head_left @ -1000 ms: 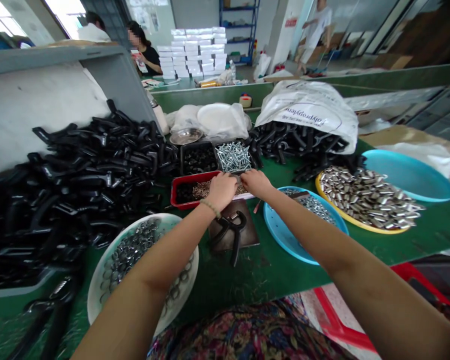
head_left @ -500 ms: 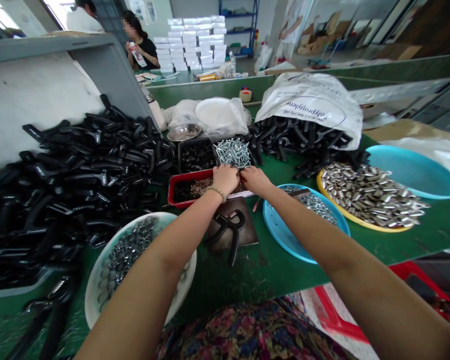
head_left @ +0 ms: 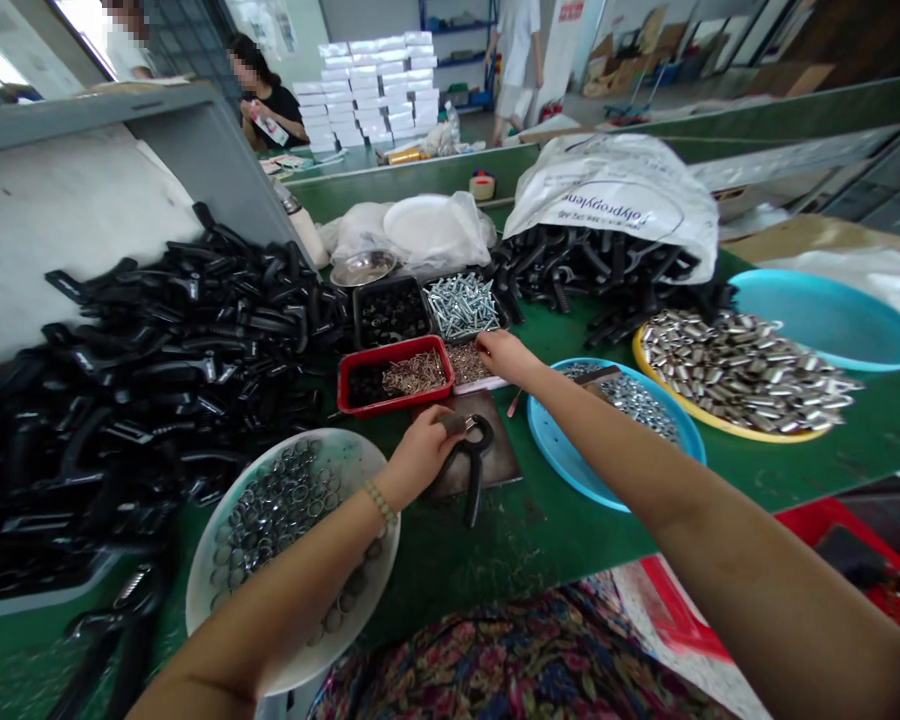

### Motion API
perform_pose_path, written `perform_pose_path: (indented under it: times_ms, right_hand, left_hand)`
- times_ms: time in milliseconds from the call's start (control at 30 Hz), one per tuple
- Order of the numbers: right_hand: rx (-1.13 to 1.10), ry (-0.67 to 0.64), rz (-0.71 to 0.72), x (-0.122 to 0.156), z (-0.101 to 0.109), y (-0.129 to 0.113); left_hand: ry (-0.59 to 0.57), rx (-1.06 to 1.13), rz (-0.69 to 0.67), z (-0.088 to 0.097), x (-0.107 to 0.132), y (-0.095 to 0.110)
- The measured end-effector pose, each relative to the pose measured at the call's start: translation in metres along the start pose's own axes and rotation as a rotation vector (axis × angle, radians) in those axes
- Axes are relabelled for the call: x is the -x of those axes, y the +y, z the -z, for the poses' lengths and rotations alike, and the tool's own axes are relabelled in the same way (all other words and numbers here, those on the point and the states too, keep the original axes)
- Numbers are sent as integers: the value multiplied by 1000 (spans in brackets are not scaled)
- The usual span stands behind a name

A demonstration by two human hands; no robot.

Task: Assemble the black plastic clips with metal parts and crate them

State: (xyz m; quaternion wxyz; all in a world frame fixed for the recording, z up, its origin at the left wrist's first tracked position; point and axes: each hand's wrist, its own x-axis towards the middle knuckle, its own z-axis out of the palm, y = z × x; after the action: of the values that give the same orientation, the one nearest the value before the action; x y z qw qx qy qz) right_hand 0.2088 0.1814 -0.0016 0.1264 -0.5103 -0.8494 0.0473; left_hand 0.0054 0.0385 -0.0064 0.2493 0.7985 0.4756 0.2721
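My left hand (head_left: 422,458) is closed on the upper left part of a black two-handled tool (head_left: 474,470) with a small spring near its rounded head. The tool lies on a dark metal plate (head_left: 504,462) on the bench. Farther off, my right hand (head_left: 504,355) dips, fingers together, at the edge of a shallow tray of small brownish parts (head_left: 469,362); its fingertips are partly hidden. Beside that tray sits a red tray (head_left: 343,385) with black pieces and copper-coloured pins. Behind them is a bin of silver screws (head_left: 461,305).
A white bowl (head_left: 195,580) of metal rings stands at left, before a heap of black handles (head_left: 157,370). To the right are a blue tray (head_left: 544,455) of small metal parts and a yellow tray (head_left: 720,430) of silver pieces. Other people (head_left: 270,100) are across the bench.
My left hand has come back from the small-parts trays to the black tool and closed on it. My right hand stays at the small-parts tray.
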Motion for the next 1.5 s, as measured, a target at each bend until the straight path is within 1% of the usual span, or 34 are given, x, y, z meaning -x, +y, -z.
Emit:
perform_pose_path:
  times_ms: [100,200,300,367,433,500,600,667,767,900,967,1233,1500]
  right_hand:
    - [-44,16,4,-2,1,-2]
    - [-83,28,-16,-3,6,-2]
    - [-128,40,-40,-1,12,-3]
    - [-170,51,-46,6,16,-6]
    - [-210,60,-45,20,18,-14]
    - [-284,58,-51,40,19,-25]
    - [-507,23,-87,72,16,-39]
    - [-614,-12,-119,87,12,-46]
    - [-573,-23,-106,93,6,-53]
    - [-432,6,2,87,-2,-59]
    - [-402,7,23,85,-4,-61]
    - [-372,-2,30,81,-13,-64]
    - [-359,-8,17,82,-13,-63]
  left_hand:
    - [-9,-154,-54,-6,4,-1]
    - [-23,-302,-85,-6,3,0]
    - [-38,-400,-123,-5,7,1]
    - [-74,-453,-157,-6,10,0]
    - [-120,-503,-178,-8,13,-1]
    - [-145,-536,-175,-8,16,0]
    - [-143,-526,-147,-6,20,5]
    - [-126,-483,-126,-5,24,10]
    - [-97,-408,-92,-2,30,15]
    - [-109,-358,-40,-3,34,19]
    - [-116,-362,-23,-4,35,20]
    - [-113,-368,-21,-4,36,17]
    - [-122,-403,-22,-4,37,18]
